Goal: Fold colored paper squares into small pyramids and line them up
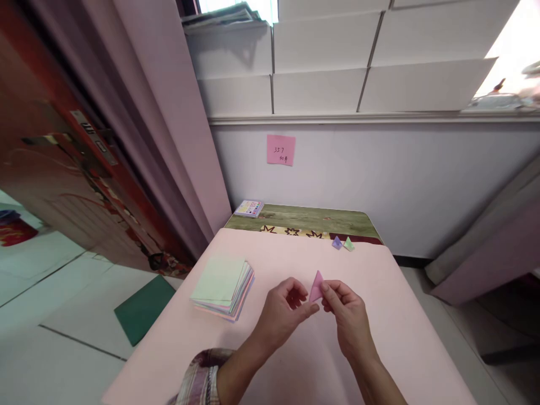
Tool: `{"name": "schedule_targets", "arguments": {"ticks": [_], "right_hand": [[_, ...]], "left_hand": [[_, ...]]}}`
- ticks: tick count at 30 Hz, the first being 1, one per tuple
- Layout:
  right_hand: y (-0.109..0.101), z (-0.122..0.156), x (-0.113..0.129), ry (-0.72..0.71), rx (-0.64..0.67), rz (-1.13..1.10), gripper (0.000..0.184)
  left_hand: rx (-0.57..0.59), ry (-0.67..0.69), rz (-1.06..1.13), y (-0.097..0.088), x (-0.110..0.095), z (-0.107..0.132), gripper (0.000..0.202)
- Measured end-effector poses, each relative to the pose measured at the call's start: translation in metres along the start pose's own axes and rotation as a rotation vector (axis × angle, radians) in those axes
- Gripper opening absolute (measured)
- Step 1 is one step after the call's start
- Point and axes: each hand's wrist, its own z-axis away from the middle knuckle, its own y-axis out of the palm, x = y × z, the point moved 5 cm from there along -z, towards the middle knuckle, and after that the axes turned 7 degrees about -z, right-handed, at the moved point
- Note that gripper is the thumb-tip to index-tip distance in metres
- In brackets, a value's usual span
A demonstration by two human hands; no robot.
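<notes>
A small pink folded paper triangle (316, 286) is held above the pink tabletop (392, 315) between both hands. My left hand (282, 313) pinches its lower left side with thumb and fingers. My right hand (343, 315) pinches its right edge. A stack of pastel paper sheets (223, 287), green on top, lies on the table to the left of my left hand. Two finished folded pieces, one purple (336, 243) and one green (348, 244), sit at the table's far edge.
A pack of coloured paper (248, 208) lies on a green wooden surface (312, 218) behind the table. A pink note (280, 149) is stuck on the wall. A green sheet (143, 307) lies on the floor at left, near curtains and a red door.
</notes>
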Motion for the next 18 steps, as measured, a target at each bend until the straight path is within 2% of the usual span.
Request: {"name": "schedule_targets", "arguments": {"ticks": [2, 5, 10, 18], "right_hand": [[-0.001, -0.001, -0.006, 0.023, -0.034, -0.043, 0.034], [0.0, 0.001, -0.011, 0.056, -0.057, -0.092, 0.037], [0.004, 0.005, -0.011, 0.069, -0.051, -0.132, 0.036], [0.009, 0.01, -0.011, 0.071, -0.013, -0.124, 0.035]], "left_hand": [[-0.101, 0.05, -0.016, -0.006, -0.007, -0.001, 0.024], [-0.162, 0.094, -0.049, -0.008, -0.014, -0.001, 0.02], [-0.214, 0.1, -0.112, -0.005, -0.017, -0.002, 0.016], [-0.215, 0.086, -0.148, -0.007, -0.015, -0.001, 0.014]]}}
